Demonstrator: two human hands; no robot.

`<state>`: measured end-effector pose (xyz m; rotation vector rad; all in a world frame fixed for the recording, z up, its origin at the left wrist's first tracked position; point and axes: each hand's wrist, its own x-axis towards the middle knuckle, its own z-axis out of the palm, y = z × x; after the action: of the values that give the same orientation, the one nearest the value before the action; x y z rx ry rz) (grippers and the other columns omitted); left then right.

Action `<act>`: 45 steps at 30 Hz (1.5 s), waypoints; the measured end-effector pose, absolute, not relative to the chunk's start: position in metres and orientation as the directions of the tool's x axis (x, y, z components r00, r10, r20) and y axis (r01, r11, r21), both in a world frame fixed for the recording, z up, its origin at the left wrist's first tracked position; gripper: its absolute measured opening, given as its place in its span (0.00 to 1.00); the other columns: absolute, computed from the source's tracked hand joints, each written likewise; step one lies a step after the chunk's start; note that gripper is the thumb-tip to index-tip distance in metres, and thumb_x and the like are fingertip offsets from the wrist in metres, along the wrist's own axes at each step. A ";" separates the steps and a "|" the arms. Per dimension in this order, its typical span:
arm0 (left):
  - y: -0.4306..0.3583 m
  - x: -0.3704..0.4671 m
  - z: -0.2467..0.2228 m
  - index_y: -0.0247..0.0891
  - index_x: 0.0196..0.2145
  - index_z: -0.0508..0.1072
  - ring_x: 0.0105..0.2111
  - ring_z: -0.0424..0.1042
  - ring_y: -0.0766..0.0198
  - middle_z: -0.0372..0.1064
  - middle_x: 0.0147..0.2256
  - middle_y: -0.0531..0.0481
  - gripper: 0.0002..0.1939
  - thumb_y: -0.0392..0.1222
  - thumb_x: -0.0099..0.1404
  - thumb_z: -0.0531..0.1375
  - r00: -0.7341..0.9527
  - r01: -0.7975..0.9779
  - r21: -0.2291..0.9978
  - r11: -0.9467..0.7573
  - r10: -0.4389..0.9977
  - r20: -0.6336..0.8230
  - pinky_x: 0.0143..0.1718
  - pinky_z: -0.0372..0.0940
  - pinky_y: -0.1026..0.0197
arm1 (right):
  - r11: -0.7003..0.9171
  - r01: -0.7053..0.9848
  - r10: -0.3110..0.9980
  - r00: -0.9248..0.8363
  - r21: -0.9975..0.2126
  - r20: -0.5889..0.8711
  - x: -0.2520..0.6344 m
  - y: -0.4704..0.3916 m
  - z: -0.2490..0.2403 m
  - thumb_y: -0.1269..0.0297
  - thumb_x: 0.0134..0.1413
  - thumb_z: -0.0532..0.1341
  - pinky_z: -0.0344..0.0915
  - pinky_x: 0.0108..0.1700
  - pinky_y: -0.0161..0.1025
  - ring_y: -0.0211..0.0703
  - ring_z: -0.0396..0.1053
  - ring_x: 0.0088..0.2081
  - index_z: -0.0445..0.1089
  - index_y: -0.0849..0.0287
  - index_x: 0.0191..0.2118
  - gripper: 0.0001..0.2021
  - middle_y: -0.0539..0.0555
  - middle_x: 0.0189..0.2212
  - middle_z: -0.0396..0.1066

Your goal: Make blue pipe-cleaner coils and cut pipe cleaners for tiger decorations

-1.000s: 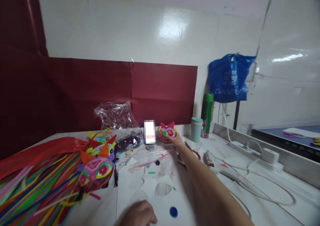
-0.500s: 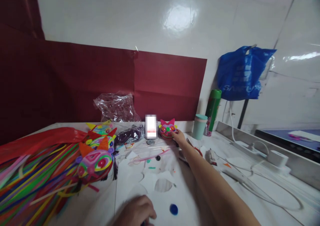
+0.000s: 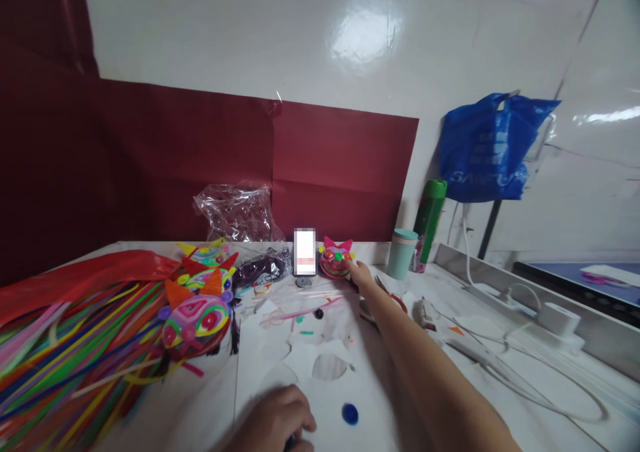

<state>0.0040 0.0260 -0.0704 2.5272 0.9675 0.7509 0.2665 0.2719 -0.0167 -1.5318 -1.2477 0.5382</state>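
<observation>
My right hand [image 3: 361, 277] reaches to the back of the table, its fingers closed at the right edge of a small pink animal-face mask [image 3: 334, 269]. The mask stands upright, with pointed pink ears, orange eyes and a green nose. Near the front edge my left hand [image 3: 283, 417] rests on white paper, fingers curled inward. Something small and dark shows beneath them, too hidden to name. A dark blue disc [image 3: 350, 413] lies to the right of that hand. Cut-out shapes and holes mark the paper sheet [image 3: 320, 392].
Colourful decorated masks [image 3: 197, 324] and multicoloured strips [image 3: 100, 345] cover the left side. A phone [image 3: 305, 252] stands beside the pink mask. Scissors [image 3: 399, 300] lie by my right forearm. Further right are a mint cup [image 3: 401, 255], a green can [image 3: 430, 222], cables and a power strip [image 3: 493, 295].
My right fingers have shifted slightly right, uncovering more of the pink mask's lower face. The whole view has drifted a little. My left hand stays nearly in place.
</observation>
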 end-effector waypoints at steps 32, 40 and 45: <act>-0.017 0.002 0.007 0.37 0.29 0.72 0.26 0.68 0.66 0.70 0.25 0.53 0.09 0.41 0.59 0.54 0.134 0.673 0.563 -0.480 0.827 0.545 0.29 0.63 0.64 | 0.613 0.640 0.789 -0.459 -0.463 0.409 0.257 -0.005 -0.024 0.76 0.51 0.54 0.64 0.35 0.35 0.39 0.68 0.31 0.71 0.60 0.35 0.10 0.54 0.31 0.72; -0.064 0.041 -0.013 0.36 0.39 0.71 0.46 0.65 0.54 0.68 0.45 0.42 0.10 0.34 0.57 0.57 0.765 0.511 0.171 -0.842 0.537 0.355 0.48 0.62 0.51 | 0.793 0.574 0.593 -0.648 -0.205 0.479 0.254 -0.009 -0.029 0.74 0.55 0.55 0.65 0.40 0.41 0.44 0.64 0.38 0.72 0.60 0.40 0.11 0.58 0.36 0.71; -0.058 0.039 -0.016 0.37 0.39 0.70 0.44 0.66 0.55 0.69 0.44 0.44 0.10 0.34 0.57 0.58 0.797 0.512 0.155 -0.845 0.534 0.283 0.46 0.64 0.51 | 0.772 0.591 0.618 -0.607 -0.235 0.500 0.253 -0.005 -0.035 0.74 0.54 0.56 0.64 0.41 0.41 0.44 0.64 0.38 0.70 0.60 0.40 0.09 0.58 0.35 0.70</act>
<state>0.0389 -0.0575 -0.0156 2.9104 0.8488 0.4903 0.2527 -0.0052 -0.0345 -0.9005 -2.3935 0.0616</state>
